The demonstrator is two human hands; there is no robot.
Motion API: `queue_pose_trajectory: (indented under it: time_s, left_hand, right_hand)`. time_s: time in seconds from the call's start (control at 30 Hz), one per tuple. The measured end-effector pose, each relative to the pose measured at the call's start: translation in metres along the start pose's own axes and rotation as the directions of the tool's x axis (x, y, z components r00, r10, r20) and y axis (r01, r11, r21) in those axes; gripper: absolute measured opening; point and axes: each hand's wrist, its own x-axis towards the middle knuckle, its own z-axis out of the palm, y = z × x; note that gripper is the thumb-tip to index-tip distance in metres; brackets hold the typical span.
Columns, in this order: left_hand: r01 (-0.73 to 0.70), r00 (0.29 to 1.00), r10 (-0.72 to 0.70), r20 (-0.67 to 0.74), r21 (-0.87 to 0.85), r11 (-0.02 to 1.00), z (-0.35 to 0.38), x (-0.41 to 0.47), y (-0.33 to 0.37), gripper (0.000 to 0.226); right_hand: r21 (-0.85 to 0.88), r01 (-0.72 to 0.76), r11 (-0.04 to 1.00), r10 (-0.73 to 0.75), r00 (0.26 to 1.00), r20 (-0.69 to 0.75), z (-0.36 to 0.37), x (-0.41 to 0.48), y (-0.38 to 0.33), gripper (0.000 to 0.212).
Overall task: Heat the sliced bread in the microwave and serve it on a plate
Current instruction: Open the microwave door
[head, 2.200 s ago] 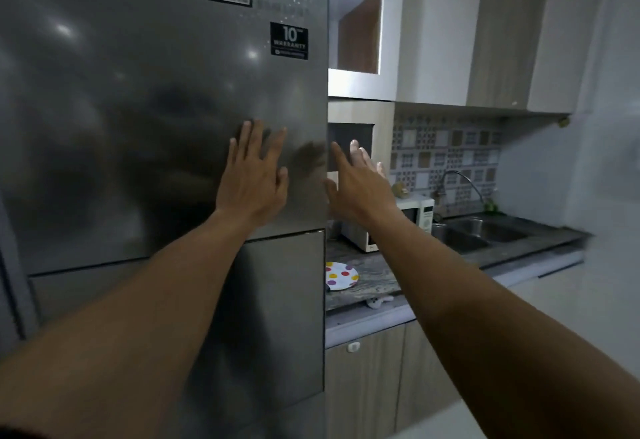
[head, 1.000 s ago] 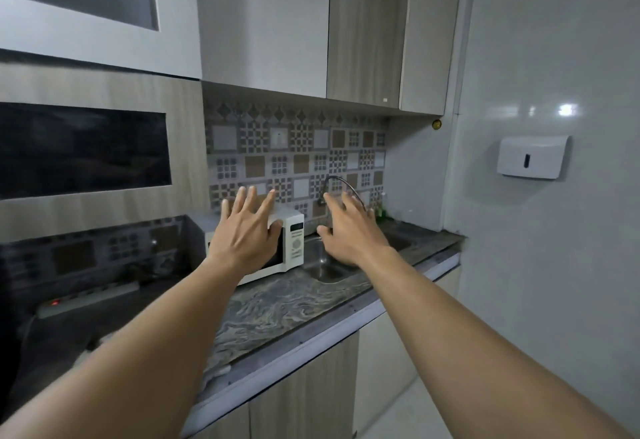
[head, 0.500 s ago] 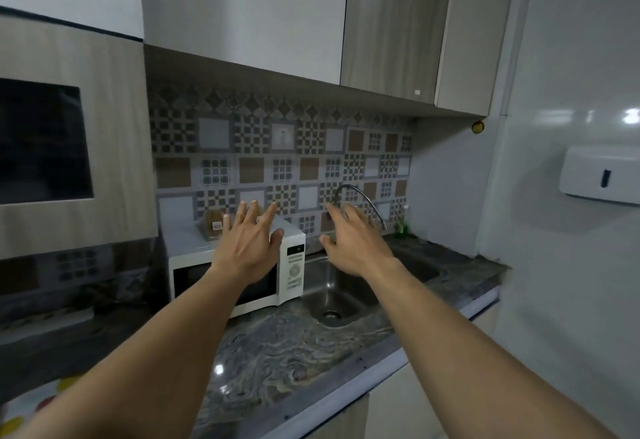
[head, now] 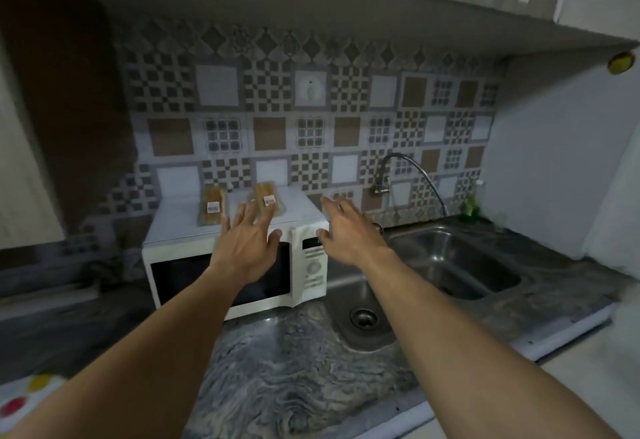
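A white microwave (head: pixel 194 230) stands on the marbled counter with its dark door closed. Two packs of sliced bread lie on its top: one pack (head: pixel 212 208) at the left, the other pack (head: pixel 266 196) further right. My left hand (head: pixel 247 246) hovers with spread fingers in front of the microwave's upper edge, fingertips just below the right pack. My right hand (head: pixel 348 236) is held flat beside the microwave's control panel, holding nothing. A white plate with coloured dots (head: pixel 20 400) shows at the bottom left edge.
A steel double sink (head: pixel 460 265) with a curved tap (head: pixel 408 168) lies right of the microwave. A green bottle (head: pixel 469 206) stands at the back corner. Wall cabinets hang low overhead. The grey marbled counter (head: pixel 284 386) runs along the front.
The view has swung from the fridge to the counter and come closer and lower. The microwave top with the bread packs is now plain to see. Both hands stay stretched forward, fingers spread.
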Motion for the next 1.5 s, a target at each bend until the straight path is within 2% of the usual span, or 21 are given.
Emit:
queue_pose_trajectory:
  time_s: [0.17,0.37,0.63,0.77,0.93,1.1,1.4,1.5]
  left_hand:
    - [0.092,0.995,-0.091,0.026,-0.049,0.994,0.061,0.04,0.001,0.059]
    - [0.178,0.984,-0.179,0.003,-0.093,0.98,0.119,0.061,-0.007,0.035]
    - [0.296,0.949,-0.238,0.205,-0.332,0.896,0.184,0.085,-0.017,0.023]
    - [0.432,0.898,-0.345,0.274,-0.398,0.809,0.204,0.09,-0.005,0.029]
    - [0.589,0.807,-0.53,0.262,-0.427,0.686,0.212,0.103,0.008,0.043]
    - [0.656,0.731,-0.623,0.279,-0.536,0.531,0.223,0.101,0.017,0.043]
    - [0.663,0.715,-0.652,0.253,-0.543,0.516,0.224,0.097,0.022,0.046]
    - [0.653,0.726,-0.646,0.235,-0.528,0.543,0.222,0.097,0.022,0.047]
  right_hand:
    - [0.011,0.072,0.997,-0.073,0.995,0.075,0.044,0.069,0.04,0.07]
    - [0.049,0.121,0.991,-0.127,0.98,0.153,0.096,0.131,0.059,0.069]
    - [-0.008,0.219,0.976,-0.214,0.96,0.181,0.141,0.177,0.07,0.06]
    - [-0.031,0.293,0.955,-0.281,0.938,0.202,0.156,0.181,0.082,0.058]
    - [-0.035,0.366,0.93,-0.35,0.911,0.216,0.155,0.19,0.093,0.055]
    - [0.005,0.388,0.922,-0.382,0.905,0.188,0.156,0.19,0.099,0.053]
    - [0.044,0.382,0.923,-0.384,0.907,0.174,0.156,0.192,0.101,0.052]
    - [0.054,0.376,0.925,-0.379,0.905,0.193,0.155,0.194,0.101,0.052]
